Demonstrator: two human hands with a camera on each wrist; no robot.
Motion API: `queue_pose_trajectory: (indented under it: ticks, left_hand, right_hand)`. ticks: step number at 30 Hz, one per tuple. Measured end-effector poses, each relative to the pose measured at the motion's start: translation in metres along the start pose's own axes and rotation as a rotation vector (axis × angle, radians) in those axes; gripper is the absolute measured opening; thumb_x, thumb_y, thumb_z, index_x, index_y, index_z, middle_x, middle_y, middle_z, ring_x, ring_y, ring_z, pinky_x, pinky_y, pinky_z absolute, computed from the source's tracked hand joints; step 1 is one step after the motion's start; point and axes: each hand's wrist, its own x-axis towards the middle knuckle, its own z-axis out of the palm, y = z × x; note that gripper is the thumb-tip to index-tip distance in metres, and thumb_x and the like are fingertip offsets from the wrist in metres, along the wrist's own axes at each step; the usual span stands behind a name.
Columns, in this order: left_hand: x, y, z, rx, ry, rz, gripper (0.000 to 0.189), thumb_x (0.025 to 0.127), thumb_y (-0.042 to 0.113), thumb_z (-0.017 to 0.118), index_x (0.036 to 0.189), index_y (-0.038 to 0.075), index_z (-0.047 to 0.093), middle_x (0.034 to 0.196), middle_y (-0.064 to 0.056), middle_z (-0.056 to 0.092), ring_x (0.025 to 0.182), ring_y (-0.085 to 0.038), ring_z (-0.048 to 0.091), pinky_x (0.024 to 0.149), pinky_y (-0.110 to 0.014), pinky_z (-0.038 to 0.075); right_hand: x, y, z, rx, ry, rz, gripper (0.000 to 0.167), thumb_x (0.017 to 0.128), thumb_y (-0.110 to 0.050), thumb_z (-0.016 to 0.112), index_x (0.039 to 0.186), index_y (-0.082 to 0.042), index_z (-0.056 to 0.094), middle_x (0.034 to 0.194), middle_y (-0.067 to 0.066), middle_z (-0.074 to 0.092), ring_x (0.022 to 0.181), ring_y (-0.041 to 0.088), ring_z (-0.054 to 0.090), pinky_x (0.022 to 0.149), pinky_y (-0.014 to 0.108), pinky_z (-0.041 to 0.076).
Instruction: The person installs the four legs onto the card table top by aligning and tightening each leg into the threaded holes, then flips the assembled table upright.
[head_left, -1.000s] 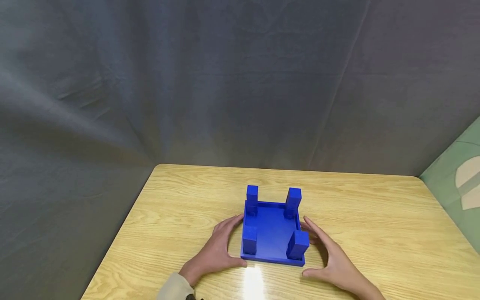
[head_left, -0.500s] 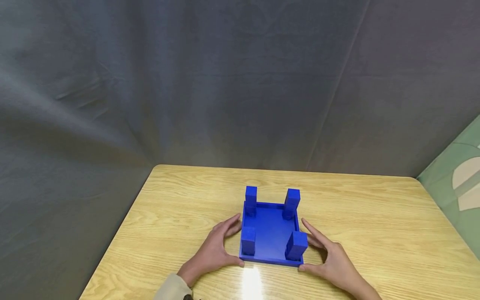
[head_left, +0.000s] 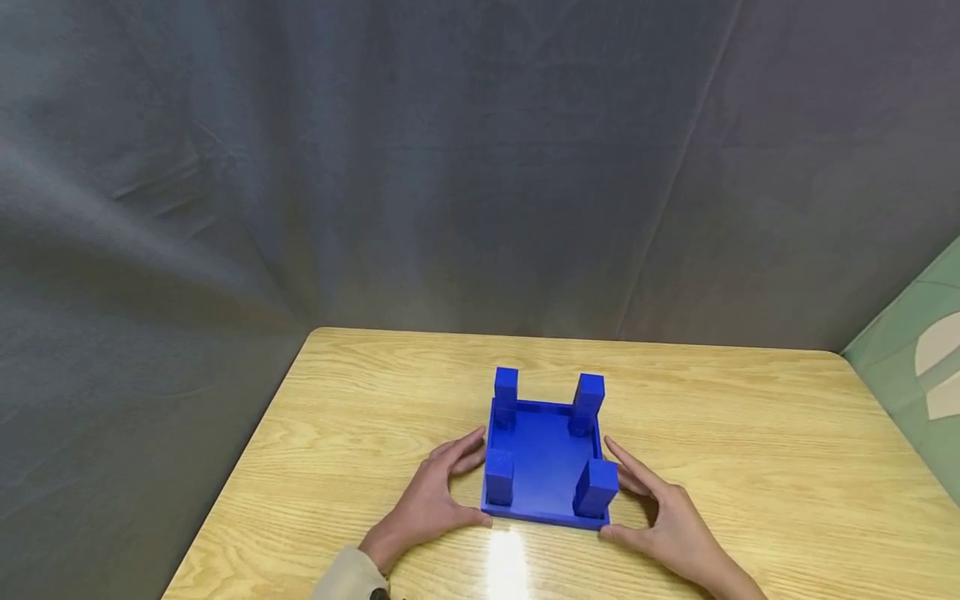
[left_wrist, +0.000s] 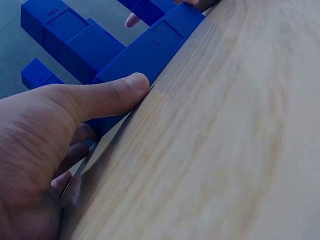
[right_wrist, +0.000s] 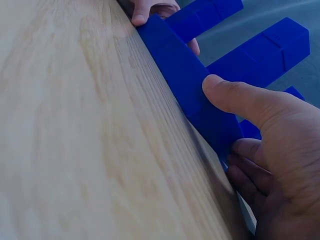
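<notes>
A blue square tray (head_left: 543,467) with a raised rim lies on the wooden table, a blue post rising from each corner. At its left side is my left hand (head_left: 431,500), gripping the near corner. The left wrist view shows that thumb across the tray's front wall (left_wrist: 150,52), with the fingers round the side and partly hidden. My right hand (head_left: 667,525) grips the opposite near corner. In the right wrist view its thumb presses the front wall (right_wrist: 185,85), while the other fingers curl at the side and low edge. Small raised marks show on the posts and wall.
The light wooden table (head_left: 360,400) extends around the tray on every side. Behind it and to the left hangs a dark grey curtain (head_left: 480,167). A green patterned panel (head_left: 930,367) stands at the far right, beyond the table edge.
My right thumb has moved in from just off the tray to its near right corner. The left hand has shifted slightly along its side. The tray stays about where it was.
</notes>
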Motion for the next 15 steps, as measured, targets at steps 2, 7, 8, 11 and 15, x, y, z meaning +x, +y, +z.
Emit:
queue_pose_trajectory:
  ticks: [2,7,8,11,15]
  left_hand:
    - [0.0009,0.0005,0.0005,-0.023,-0.001,0.000,0.121,0.072,0.033,0.106,0.173,0.026,0.041,0.152,0.021,0.063,0.160,-0.033,0.043,0.131,-0.072,0.024]
    - [0.0015,0.0013,0.0021,-0.078,-0.009,0.009,0.116,0.076,0.029,0.104,0.173,0.025,0.040,0.153,0.017,0.064,0.158,-0.024,0.047,0.134,-0.067,0.022]
    - [0.0017,0.0015,0.0025,-0.088,-0.010,0.014,0.115,0.077,0.029,0.104,0.173,0.025,0.040,0.153,0.016,0.063,0.158,-0.022,0.046,0.134,-0.066,0.022]
    - [0.0020,0.0026,0.0040,-0.131,-0.011,0.024,0.115,0.079,0.027,0.102,0.174,0.025,0.038,0.156,0.013,0.062,0.159,-0.021,0.045,0.135,-0.064,0.021]
    - [0.0025,0.0071,0.0065,-0.204,0.007,0.011,0.117,0.081,0.024,0.101,0.176,0.023,0.033,0.156,0.009,0.063,0.159,-0.021,0.043,0.137,-0.054,0.019]
  right_hand:
    - [-0.0007,0.0007,0.0001,0.013,0.009,-0.011,0.109,0.079,-0.017,0.103,0.171,-0.015,0.044,0.140,0.013,0.076,0.128,0.006,0.069,0.115,0.003,0.032]
    - [-0.0006,0.0032,0.0002,0.107,0.012,-0.048,0.105,0.084,-0.005,0.097,0.172,-0.007,0.040,0.145,-0.001,0.072,0.132,0.004,0.067,0.118,0.005,0.031]
    - [0.0000,0.0033,0.0000,0.148,0.007,-0.052,0.104,0.085,-0.002,0.095,0.172,-0.006,0.038,0.148,-0.004,0.070,0.133,0.003,0.066,0.119,0.006,0.034]
    - [0.0026,0.0029,-0.0001,0.295,-0.006,-0.065,0.101,0.090,0.010,0.085,0.174,-0.002,0.030,0.162,-0.007,0.059,0.140,0.003,0.061,0.118,0.013,0.043]
    - [0.0065,-0.0003,0.0008,0.523,0.011,-0.072,0.097,0.094,0.024,0.069,0.175,0.002,0.021,0.167,-0.006,0.054,0.146,0.006,0.058,0.116,0.022,0.049]
